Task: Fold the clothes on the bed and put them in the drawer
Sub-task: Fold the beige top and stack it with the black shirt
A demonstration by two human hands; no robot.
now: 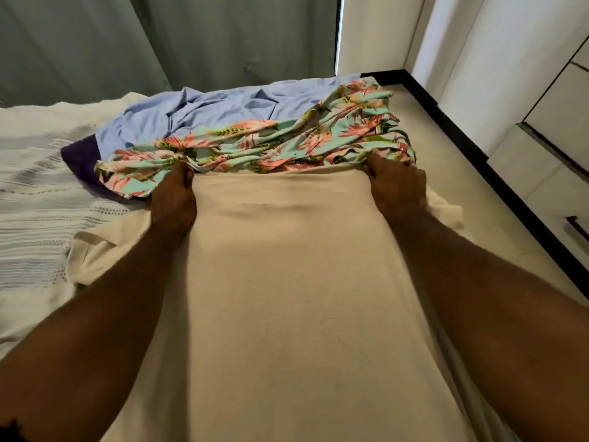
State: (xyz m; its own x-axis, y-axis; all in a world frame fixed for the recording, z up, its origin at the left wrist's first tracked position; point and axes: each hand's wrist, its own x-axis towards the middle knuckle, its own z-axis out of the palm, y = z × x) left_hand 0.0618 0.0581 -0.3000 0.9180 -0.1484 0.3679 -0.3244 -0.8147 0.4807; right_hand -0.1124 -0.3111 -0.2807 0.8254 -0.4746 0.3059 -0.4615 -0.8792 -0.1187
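A cream garment [287, 282] stretches from the bottom of the view up to the middle, held taut. My left hand [173, 202] grips its far left corner and my right hand [396, 186] grips its far right corner, fingers curled under the edge. One cream sleeve [95, 250] lies out to the left on the bed. Just beyond my hands lies a crumpled floral garment [287, 141] in teal, pink and green. Behind that sits a light blue garment [207, 113], with a purple cloth [79, 161] showing at its left edge.
The bed has a white striped cover [38, 202] on the left. Grey curtains [159, 43] hang behind the bed. To the right are a pale floor [462, 186], a dark skirting strip [452, 122] and white cabinet fronts with drawers [548, 132].
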